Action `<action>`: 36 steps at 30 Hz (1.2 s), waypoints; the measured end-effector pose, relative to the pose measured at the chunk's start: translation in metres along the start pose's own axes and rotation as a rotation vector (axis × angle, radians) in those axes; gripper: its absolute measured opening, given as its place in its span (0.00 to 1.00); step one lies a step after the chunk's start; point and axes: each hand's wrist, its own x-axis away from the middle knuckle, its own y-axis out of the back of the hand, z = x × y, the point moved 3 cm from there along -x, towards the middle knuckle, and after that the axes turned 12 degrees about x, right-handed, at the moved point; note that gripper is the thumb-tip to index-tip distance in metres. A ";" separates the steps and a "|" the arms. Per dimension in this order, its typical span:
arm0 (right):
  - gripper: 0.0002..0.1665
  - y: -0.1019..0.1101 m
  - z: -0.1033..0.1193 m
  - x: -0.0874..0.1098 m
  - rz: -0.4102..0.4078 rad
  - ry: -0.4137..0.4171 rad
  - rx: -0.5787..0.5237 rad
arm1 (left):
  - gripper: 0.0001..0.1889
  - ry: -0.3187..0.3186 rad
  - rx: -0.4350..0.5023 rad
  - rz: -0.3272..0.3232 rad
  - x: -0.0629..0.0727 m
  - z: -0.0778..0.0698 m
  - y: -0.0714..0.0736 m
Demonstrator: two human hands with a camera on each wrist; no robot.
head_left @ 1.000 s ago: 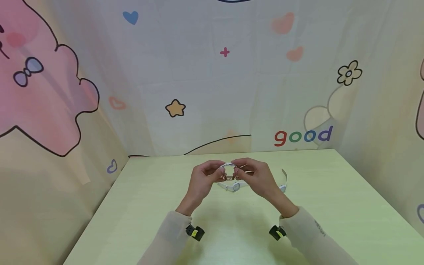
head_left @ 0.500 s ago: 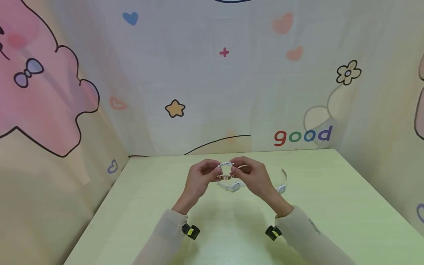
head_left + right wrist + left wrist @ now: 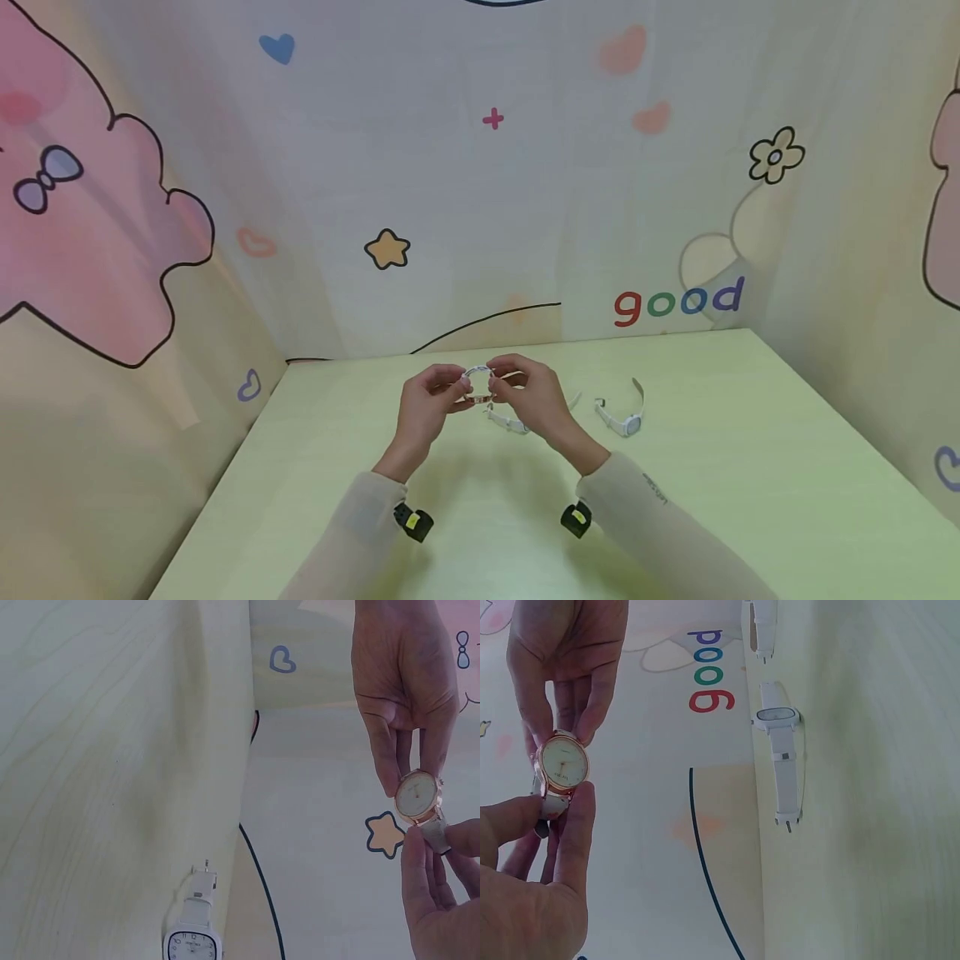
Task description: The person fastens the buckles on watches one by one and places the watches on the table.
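In the head view, both hands hold up a wristwatch (image 3: 478,400) over the table, its strap looped into a ring. My left hand (image 3: 422,408) pinches one side of the strap and my right hand (image 3: 536,400) the other, thumbs toward me. The left wrist view shows its round pale dial (image 3: 564,761) in a rose-gold case, facing away from my head, and a white strap. Below and behind the hands lies a white watch (image 3: 506,422), partly hidden by my right hand; its squarish dial (image 3: 193,946) shows in the right wrist view.
Another white watch (image 3: 632,425) lies on the table to the right, its strap end curling up. The pale green table (image 3: 720,467) ends at a printed curtain (image 3: 457,167) at the back. Black wrist cameras (image 3: 414,522) sit at both sleeves.
Both hands and the held watch have shifted left, while the head view has turned slightly right. The far-right watch is now uncovered; my right hand now covers part of the nearer one.
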 end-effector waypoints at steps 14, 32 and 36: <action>0.10 -0.037 -0.012 -0.034 0.034 -0.156 -0.020 | 0.09 0.087 -0.087 -0.142 -0.016 0.010 0.029; 0.08 -0.079 -0.024 -0.039 0.110 -0.313 0.108 | 0.08 0.274 -0.190 -0.196 -0.025 0.041 0.064; 0.08 -0.086 -0.025 -0.038 0.127 -0.333 0.156 | 0.07 0.269 -0.238 -0.197 -0.022 0.046 0.068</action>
